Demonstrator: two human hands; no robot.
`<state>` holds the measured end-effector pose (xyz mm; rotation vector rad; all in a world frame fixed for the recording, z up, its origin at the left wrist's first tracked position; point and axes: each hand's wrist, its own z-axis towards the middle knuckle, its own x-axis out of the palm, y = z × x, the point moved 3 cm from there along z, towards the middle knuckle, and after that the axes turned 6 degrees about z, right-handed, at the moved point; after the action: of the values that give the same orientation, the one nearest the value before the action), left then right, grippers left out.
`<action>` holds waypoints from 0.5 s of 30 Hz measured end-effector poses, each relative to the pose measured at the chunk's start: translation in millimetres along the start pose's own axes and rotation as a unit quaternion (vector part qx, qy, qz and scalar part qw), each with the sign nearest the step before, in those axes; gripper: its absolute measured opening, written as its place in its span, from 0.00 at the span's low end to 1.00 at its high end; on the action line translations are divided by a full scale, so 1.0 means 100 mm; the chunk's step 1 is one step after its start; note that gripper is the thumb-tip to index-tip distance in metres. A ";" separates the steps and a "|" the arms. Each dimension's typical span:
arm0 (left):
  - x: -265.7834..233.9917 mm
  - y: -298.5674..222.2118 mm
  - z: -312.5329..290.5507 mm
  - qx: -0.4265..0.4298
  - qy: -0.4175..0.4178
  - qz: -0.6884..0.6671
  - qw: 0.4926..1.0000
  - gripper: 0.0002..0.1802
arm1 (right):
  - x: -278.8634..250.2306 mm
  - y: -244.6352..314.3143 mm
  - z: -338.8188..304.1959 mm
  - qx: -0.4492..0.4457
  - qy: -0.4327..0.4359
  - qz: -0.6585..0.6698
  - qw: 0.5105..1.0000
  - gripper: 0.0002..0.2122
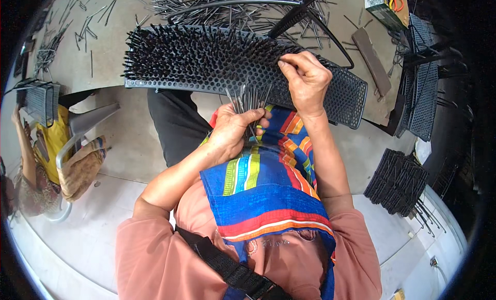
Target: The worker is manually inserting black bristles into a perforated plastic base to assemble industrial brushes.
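Observation:
A long dark perforated panel (347, 96) lies across in front of me, tilted at the table's near edge. Dense black pins (181, 52) stand up from its holes on the left and middle, while the holes at its right end are bare. In my left hand (232, 127), closed just below the panel's near edge, is a bundle of thin grey metal rods (250, 98) with their ends fanned upward. My right hand (308, 80) is over the panel's right half, thumb and fingers pinched close to the pins. Whatever the pinch holds is too small to make out.
Loose rods (237, 10) are heaped beyond the panel, under a dark curved metal bar (227, 4). A flat brown bar (371, 62) and a box (385, 10) with scissors (395, 2) are right. Black hooked rods (397, 181) are stacked lower right. Another person (39, 160) sits left.

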<state>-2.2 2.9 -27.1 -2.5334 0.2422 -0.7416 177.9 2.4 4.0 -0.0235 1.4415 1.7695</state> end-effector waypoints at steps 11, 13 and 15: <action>0.00 -0.01 -0.02 0.004 -0.001 -0.019 1.000 0.05 | 0.05 0.06 -0.03 -0.058 0.014 -0.022 0.998 0.07; 0.01 -0.02 -0.02 0.002 -0.002 -0.016 1.000 0.05 | 0.05 0.02 -0.03 -0.100 0.015 -0.030 0.994 0.06; 0.02 -0.03 -0.01 0.000 -0.003 -0.014 1.000 0.05 | 0.00 -0.02 -0.04 -0.046 -0.032 -0.020 0.998 0.05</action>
<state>-0.9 4.3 -24.4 -2.5445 0.2050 -0.7439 177.1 -0.9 1.4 -0.0426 1.3050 1.7868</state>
